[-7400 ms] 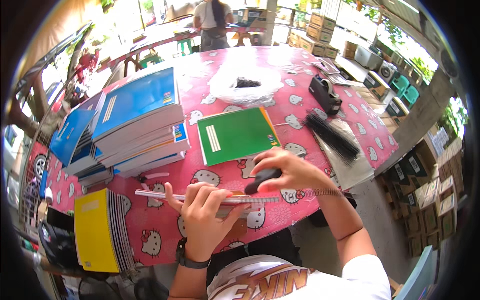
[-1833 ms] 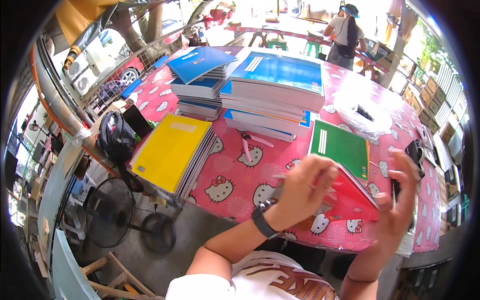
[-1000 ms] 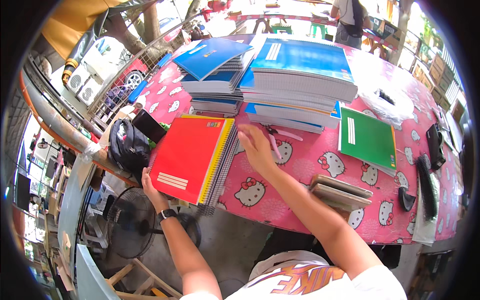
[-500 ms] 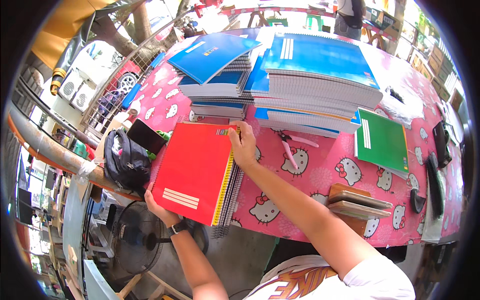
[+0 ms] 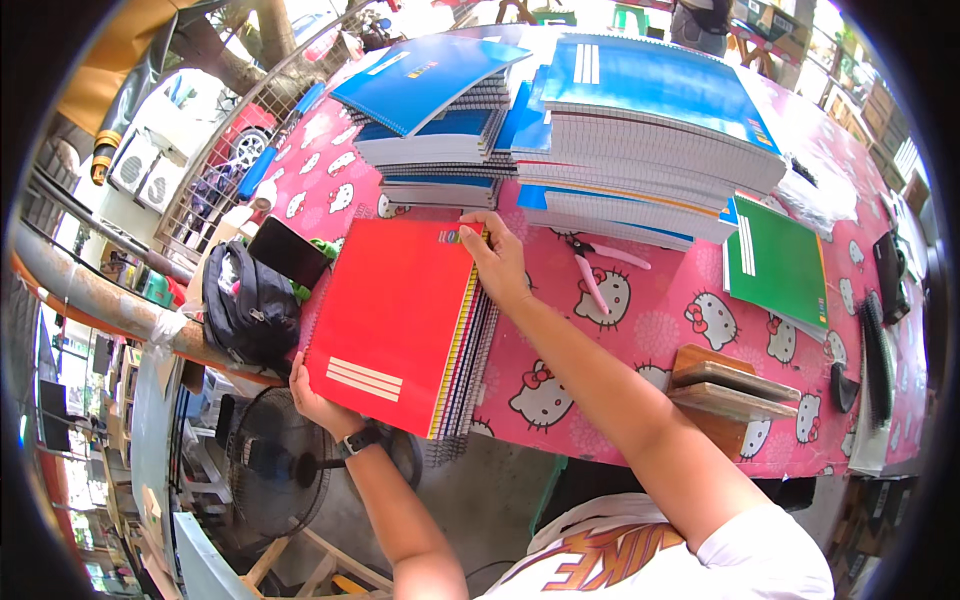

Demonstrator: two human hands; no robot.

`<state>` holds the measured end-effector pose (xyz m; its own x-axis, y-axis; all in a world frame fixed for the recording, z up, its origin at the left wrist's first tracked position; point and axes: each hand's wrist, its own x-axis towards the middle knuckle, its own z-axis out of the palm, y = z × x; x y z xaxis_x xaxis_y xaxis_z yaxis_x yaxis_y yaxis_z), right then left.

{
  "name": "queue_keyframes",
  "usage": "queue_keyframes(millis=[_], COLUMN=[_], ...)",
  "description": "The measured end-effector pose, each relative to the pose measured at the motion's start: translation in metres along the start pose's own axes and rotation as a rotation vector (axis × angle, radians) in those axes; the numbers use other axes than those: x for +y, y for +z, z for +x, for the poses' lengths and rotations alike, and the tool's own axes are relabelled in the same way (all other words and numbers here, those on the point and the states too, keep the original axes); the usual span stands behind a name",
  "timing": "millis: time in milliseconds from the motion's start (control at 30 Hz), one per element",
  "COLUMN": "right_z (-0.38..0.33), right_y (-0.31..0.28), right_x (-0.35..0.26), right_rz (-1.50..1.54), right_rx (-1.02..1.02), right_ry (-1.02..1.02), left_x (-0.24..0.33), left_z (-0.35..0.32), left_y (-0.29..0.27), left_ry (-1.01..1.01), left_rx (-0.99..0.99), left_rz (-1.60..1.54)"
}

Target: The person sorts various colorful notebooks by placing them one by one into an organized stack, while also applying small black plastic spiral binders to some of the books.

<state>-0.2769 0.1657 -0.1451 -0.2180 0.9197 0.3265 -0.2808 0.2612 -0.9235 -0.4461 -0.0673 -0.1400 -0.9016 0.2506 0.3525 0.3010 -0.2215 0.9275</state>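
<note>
A stack of spiral notebooks with a red notebook (image 5: 390, 320) on top lies tilted at the near left edge of the table, its lower corner jutting past the edge. My left hand (image 5: 325, 403) grips the stack's lower left corner, fingers underneath and out of sight. At the upper right corner, my right hand (image 5: 497, 262) is closed round the edge, thumb on the red cover. Pink-handled pliers (image 5: 595, 270) lie open on the cloth right of that hand. Behind stand a left pile of blue notebooks (image 5: 425, 85) and a taller right pile of blue notebooks (image 5: 655, 95).
A green notebook (image 5: 775, 262) lies on the pink patterned tablecloth (image 5: 650, 335), with wooden blocks (image 5: 735, 395) nearer me. A dark backpack (image 5: 250, 305) and a black tablet-like panel (image 5: 287, 250) sit at the left. Below the table edge stands a fan (image 5: 280, 460).
The notebooks' right edges sit more evenly together under the red cover. Both hands keep their hold on the stack. The whole view has shifted slightly.
</note>
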Motion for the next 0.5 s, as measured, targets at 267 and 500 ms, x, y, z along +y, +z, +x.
queue_keyframes(millis=[267,500], right_z=[-0.001,-0.003], right_y=[-0.005,-0.001], right_x=[0.001,-0.001], right_rz=[0.112,0.105], right_rx=[-0.019,0.069], right_ry=[0.008,-0.028], left_x=[-0.006,-0.016], left_z=[0.003,0.008], left_y=[-0.002,-0.003], left_ry=[0.216,0.098], left_rx=[-0.096,-0.016], left_rz=[0.105,0.094])
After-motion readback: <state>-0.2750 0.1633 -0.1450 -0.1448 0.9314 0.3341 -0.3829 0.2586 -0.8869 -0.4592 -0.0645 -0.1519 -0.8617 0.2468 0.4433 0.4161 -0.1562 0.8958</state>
